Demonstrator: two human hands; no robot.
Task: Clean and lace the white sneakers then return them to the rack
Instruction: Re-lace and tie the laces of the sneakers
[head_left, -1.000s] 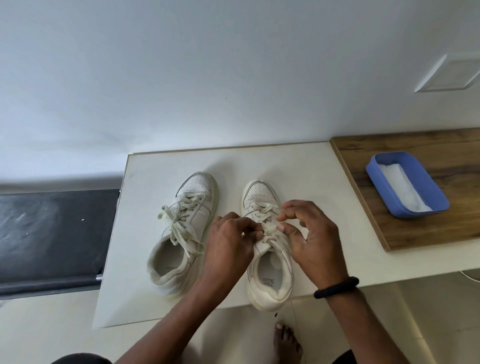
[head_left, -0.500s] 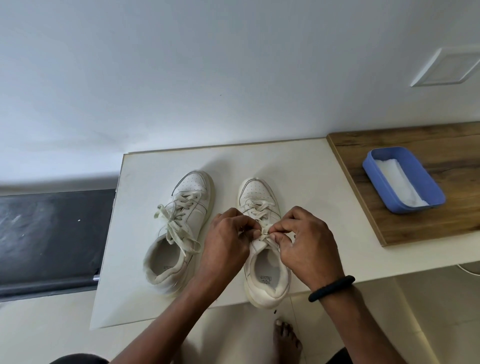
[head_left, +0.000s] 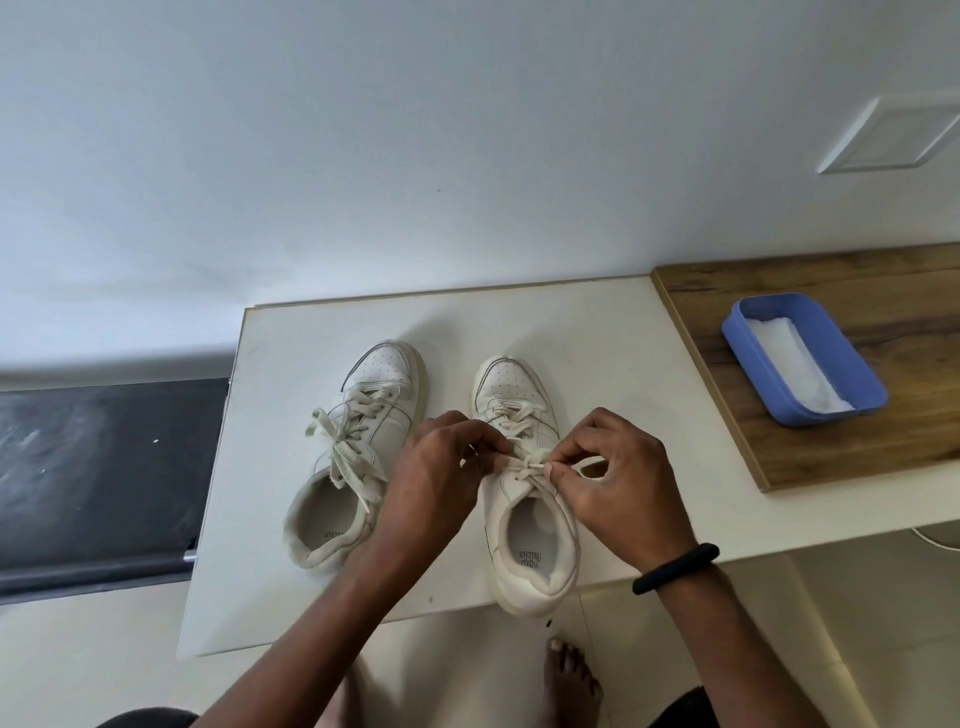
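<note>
Pinching one lace (head_left: 527, 462) in curled fingertips, the left hand (head_left: 441, 467) and right hand (head_left: 618, 493) meet over the right-side sneaker (head_left: 506, 382), hiding its upper eyelets. Two sneakers stand side by side on the white surface (head_left: 597, 343); the left-side sneaker (head_left: 382, 374) is tied. One blue tray (head_left: 826, 414) holding one white cloth (head_left: 789, 364) sits well apart on a wooden board (head_left: 883, 291).

Soft, even daylight, faint shadows falling toward 12 o'clock across the counter (head_left: 597, 338), centre sharp, wide-angle bending toward the frame edges.
</note>
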